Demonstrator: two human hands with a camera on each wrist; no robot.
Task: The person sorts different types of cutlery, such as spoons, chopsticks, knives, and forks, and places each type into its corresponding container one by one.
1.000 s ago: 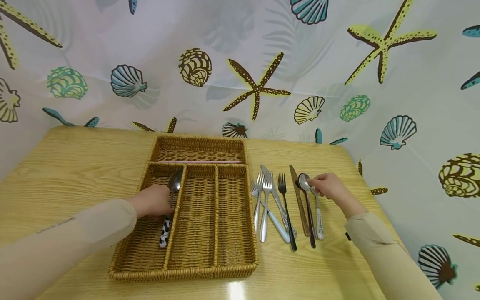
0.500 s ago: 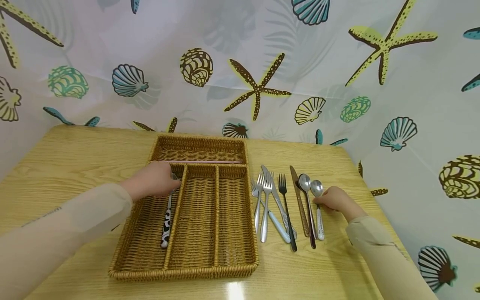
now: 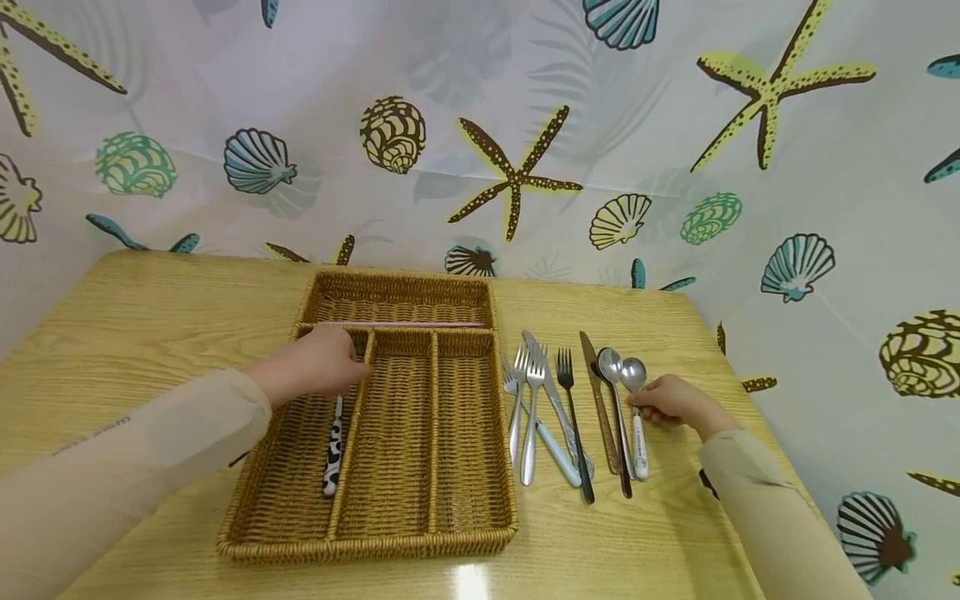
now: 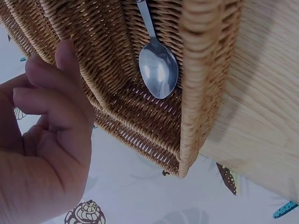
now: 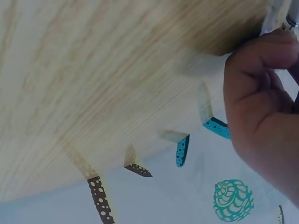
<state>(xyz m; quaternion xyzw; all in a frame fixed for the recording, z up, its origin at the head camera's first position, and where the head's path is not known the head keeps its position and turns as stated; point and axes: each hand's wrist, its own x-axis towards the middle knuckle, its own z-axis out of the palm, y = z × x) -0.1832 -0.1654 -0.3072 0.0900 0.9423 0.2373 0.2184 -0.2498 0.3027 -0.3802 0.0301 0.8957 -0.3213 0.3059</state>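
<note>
- Head view: right hand pinches white-handled spoon; dark-handled spoon, just left of fingers, could drag if snagged.
- Left hand: fingers loosely curled, empty; spotted spoon below them.

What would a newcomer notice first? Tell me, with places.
The divided wicker basket stands out near the middle of the table, a spotted-handled spoon in its front-left compartment. Behind hangs a starfish-printed backdrop. At right, the right hand pinches a white-handled spoon beside other cutlery.
</note>
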